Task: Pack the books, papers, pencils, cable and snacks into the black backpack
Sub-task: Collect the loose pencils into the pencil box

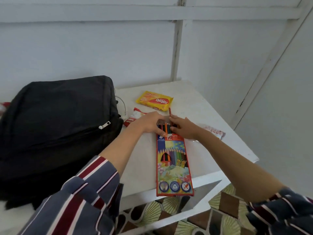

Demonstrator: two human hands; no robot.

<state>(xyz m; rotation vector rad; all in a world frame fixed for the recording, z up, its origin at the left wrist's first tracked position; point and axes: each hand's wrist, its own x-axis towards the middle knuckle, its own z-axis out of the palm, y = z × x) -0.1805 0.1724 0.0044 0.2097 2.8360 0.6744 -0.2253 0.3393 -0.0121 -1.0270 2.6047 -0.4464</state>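
A coloured pencil box [173, 168] lies lengthwise on the white table [203, 106], its far end open with several pencil ends showing. My left hand [150, 122] holds the open end of the box. My right hand [183, 128] pinches a dark red pencil [170, 112] that sticks up just above the box mouth. The black backpack [55, 126] lies zipped on the left. A yellow snack pack [155, 100] sits behind the hands. A red-white snack [135, 116] lies partly under my left hand. A white cable [123, 106] curls beside the backpack.
A pale wrapped snack [214, 131] lies at the table's right edge behind my right forearm. White wall panels stand close behind. A patterned floor [220, 214] shows below the table's front edge. No books or papers are in view.
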